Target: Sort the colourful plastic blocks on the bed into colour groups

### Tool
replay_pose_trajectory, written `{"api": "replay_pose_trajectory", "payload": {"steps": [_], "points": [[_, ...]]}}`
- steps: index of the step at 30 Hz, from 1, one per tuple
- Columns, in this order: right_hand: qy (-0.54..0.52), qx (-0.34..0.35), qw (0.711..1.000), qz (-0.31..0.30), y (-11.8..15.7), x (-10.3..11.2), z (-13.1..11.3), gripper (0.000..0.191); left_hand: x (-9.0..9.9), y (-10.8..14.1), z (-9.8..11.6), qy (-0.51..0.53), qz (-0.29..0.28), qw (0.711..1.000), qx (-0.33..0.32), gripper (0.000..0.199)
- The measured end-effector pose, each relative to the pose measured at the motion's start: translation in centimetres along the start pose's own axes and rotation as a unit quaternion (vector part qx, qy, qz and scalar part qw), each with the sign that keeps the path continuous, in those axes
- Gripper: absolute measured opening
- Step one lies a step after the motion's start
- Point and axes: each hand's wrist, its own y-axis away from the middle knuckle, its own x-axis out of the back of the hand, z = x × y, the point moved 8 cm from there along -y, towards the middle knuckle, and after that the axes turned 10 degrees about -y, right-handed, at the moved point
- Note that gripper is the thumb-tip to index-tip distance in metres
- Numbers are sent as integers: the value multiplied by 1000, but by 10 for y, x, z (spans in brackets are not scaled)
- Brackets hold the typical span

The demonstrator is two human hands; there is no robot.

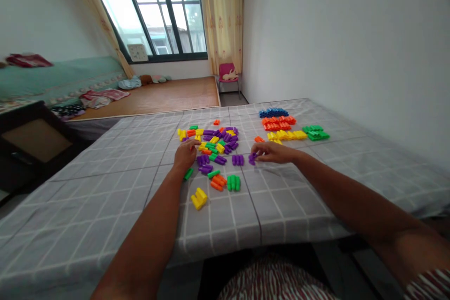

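Observation:
My right hand (269, 152) has its fingers pinched on a purple plastic piece (252, 159) low over the tabletop. Just left of it, a purple row of rounded tube-like pieces (238, 160) lies by itself. My left hand (185, 153) rests at the left side of a mixed heap of purple, yellow, green and orange pieces (225, 138). Its index finger reaches out towards the heap, and its other fingers are partly hidden. Nearer me lie a green group (233, 183), an orange group (218, 182) and a yellow group (199, 198).
Sorted rows stand at the far right: blue (273, 112), orange-red (279, 123), yellow (287, 135) and green (315, 132). A grey checked cloth (288, 197) covers the table, which runs along a white wall. Beyond are a bed platform (168, 96) and a pink chair (227, 72).

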Motion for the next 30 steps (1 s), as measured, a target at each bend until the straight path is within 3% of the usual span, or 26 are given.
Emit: {"api": "replay_pose_trajectory", "payload": {"steps": [3,5,8,11,14,23,30], "points": [[25,-40,985,165,36,71,34,34,-1,-1,-3,-12,-3,1000,0,37],[58,-73,967,237,69,107,57,31,-3,-2,-4,-20,-7,1000,3,37],[117,-109,951,263,111,128,86,22,-4,-4,-5,-24,-13,1000,6,37],[138,-121,950,252,135,126,101,17,-3,-5,-7,-30,-18,999,13,36],[141,-118,948,260,146,124,102,27,-1,-6,-10,-34,-20,999,19,37],[133,-147,950,242,141,97,96,45,12,-16,-11,-68,-8,997,34,37],[89,-109,969,205,144,89,88,50,10,-38,14,-110,-96,987,-66,34]]}}
